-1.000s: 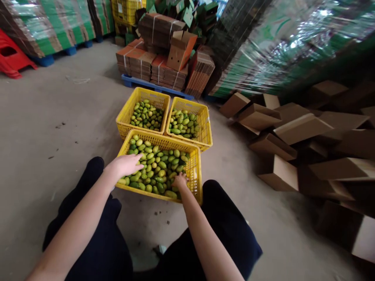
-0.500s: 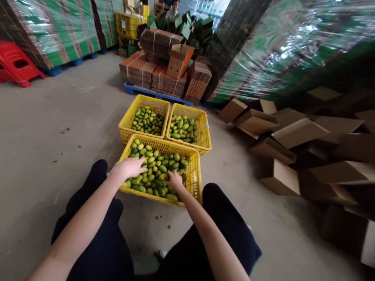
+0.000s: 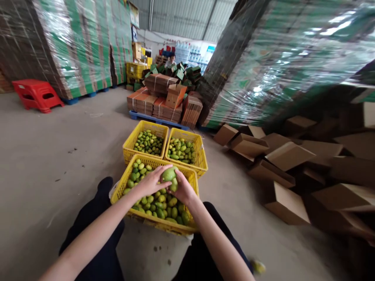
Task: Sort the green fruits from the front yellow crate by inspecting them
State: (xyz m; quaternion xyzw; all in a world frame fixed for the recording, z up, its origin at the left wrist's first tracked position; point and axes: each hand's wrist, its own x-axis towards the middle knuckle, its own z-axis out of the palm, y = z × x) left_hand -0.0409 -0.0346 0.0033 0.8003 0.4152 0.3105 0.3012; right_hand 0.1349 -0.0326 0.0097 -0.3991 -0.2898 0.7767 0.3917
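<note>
Above the front yellow crate (image 3: 155, 225), my two hands meet around green fruit that look like mangoes. My left hand (image 3: 151, 182) curls its fingers over the top of a large green mango (image 3: 169, 174). From the other side, my right hand (image 3: 185, 190) grips a second green mango (image 3: 174, 185) just below it, its fingertips also close to the first. Part of both fruits is hidden by the fingers. Many loose green and yellowish mangoes (image 3: 160, 212) fill the crate beneath.
Two more yellow crates (image 3: 129, 150) of mangoes stand just behind. Flattened cartons (image 3: 168, 113) are stacked on a blue pallet beyond them. Open cardboard boxes (image 3: 288, 203) lie heaped at right. A red stool (image 3: 39, 95) stands far left. A person (image 3: 170, 61) is at the back.
My hands have risen from the fruit in the front crate and come together, now with mangoes held between them. The view has tilted up, showing more of the back wall.
</note>
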